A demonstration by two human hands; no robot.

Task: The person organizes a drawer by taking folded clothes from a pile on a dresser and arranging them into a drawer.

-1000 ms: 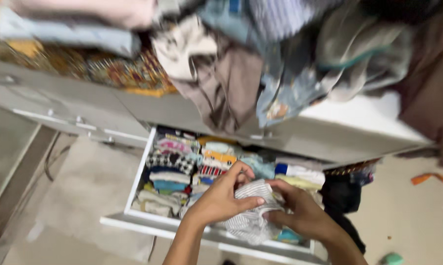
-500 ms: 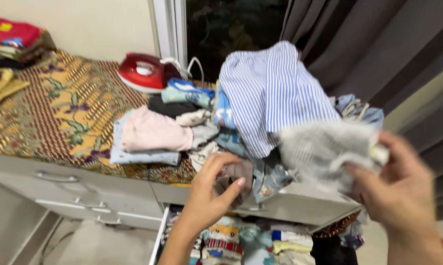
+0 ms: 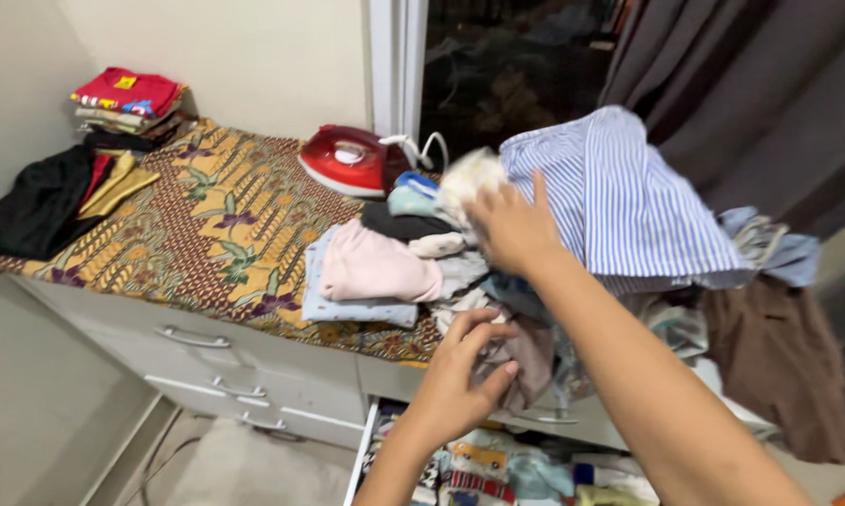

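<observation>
My right hand (image 3: 509, 228) reaches across the heap of loose clothes (image 3: 460, 272) on the dresser top and holds a pale crumpled cloth (image 3: 467, 178) against it, beside a blue-and-white striped shirt (image 3: 629, 201). My left hand (image 3: 465, 373) is lower, at the dresser's front edge. Its fingers curl around a grey-brown garment (image 3: 527, 361) that hangs off the heap. A pink garment (image 3: 376, 267) lies on a light blue one at the heap's left side.
A red iron (image 3: 352, 159) stands behind the heap on the patterned yellow-brown cover (image 3: 207, 225). Folded clothes with a red top piece (image 3: 127, 98) and a black garment (image 3: 34, 201) lie far left. An open drawer of folded clothes (image 3: 479, 468) is below. Dark curtains (image 3: 750, 94) hang at right.
My view rose from the drawer to the dresser top. My right hand carried the pale striped cloth up and leftward onto the heap. My left hand took hold of the hanging grey-brown garment.
</observation>
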